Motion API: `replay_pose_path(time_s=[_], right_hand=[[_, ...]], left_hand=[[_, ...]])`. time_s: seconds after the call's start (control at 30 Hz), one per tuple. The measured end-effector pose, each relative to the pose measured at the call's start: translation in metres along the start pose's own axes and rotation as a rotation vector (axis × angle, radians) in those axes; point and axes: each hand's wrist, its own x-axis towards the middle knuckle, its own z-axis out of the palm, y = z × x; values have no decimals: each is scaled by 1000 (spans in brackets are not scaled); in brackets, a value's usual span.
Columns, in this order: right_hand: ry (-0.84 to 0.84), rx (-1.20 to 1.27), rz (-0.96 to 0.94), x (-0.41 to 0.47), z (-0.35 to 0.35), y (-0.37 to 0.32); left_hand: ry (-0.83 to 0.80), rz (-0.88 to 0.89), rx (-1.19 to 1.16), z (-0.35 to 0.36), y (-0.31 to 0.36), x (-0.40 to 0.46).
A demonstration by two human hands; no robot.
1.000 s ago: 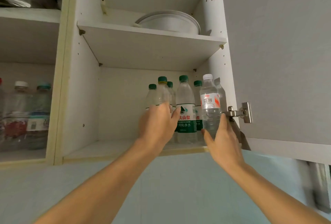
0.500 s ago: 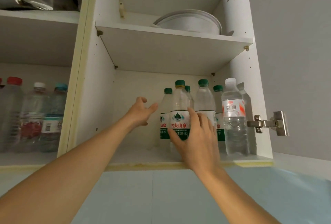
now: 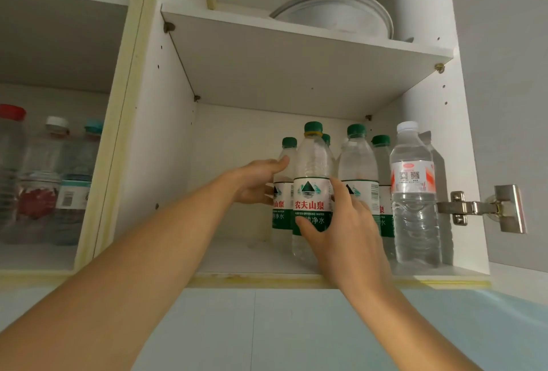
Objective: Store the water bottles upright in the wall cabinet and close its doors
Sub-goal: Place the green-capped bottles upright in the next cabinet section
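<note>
Several green-capped water bottles stand upright on the lower shelf [image 3: 237,261] of the open wall cabinet. My right hand [image 3: 341,231] grips the front green-label bottle [image 3: 312,169] at its lower label. My left hand [image 3: 258,181] reaches in beside it and wraps round the rear left bottle [image 3: 286,151], thumb on its shoulder. A white-capped bottle [image 3: 413,192] with a red and white label stands at the right, near the side wall.
The right cabinet door [image 3: 510,74] hangs open on a metal hinge [image 3: 480,207]. A white round dish [image 3: 335,16] lies on the upper shelf. The left compartment holds several more bottles [image 3: 44,186]. Light blue wall tiles [image 3: 296,329] lie below the cabinet.
My left hand moved right from open air onto the rear left bottle. My right hand stayed on the front green-label bottle. The camera came closer.
</note>
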Motion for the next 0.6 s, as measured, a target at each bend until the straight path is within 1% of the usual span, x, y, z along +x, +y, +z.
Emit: replay_pose_path(time_s=[0.2,0.3,0.43,0.6], right_hand=[[-29,9,6,1,1,1],[-69,36,46,1,-1,-1],[-176,89,117,2,-5,-3],[-332,169,153,8,-6,-6]], left_hand=[[89,62,29,-3,0,-9],[165,68,93,-6,3,-17],[322,91,200,-12,9,-33],[603,160,523,-28,11,-55]])
